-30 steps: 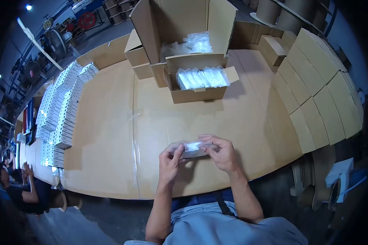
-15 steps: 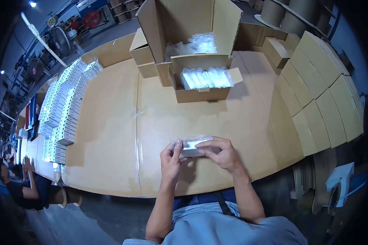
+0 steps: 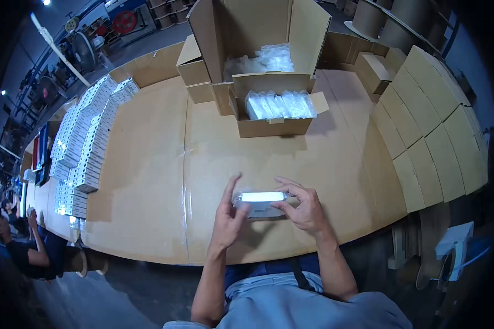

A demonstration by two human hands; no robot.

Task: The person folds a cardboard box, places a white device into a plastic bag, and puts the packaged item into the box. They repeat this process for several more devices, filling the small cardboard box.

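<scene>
A small white box (image 3: 262, 197) in a clear plastic bag is held level above the cardboard-covered table, near its front edge. My left hand (image 3: 229, 219) is at its left end, the thumb pressed on the near side and the index finger stretched upward off it. At the right end, my right hand (image 3: 302, 209) pinches the box and bag between thumb and fingers. Farther back stands an open carton (image 3: 274, 129) holding several bagged white packets (image 3: 280, 105).
White boxes (image 3: 88, 145) are stacked along the left side. Brown cartons (image 3: 436, 131) form a stack at the right. A large open box (image 3: 252, 27) with clear bags stands at the back. Another person (image 3: 38, 255) sits at far left.
The wrapped box has tilted so its bright white face shows more fully. My left index finger has lifted and straightened, and my right fingers have shifted toward the box's right end.
</scene>
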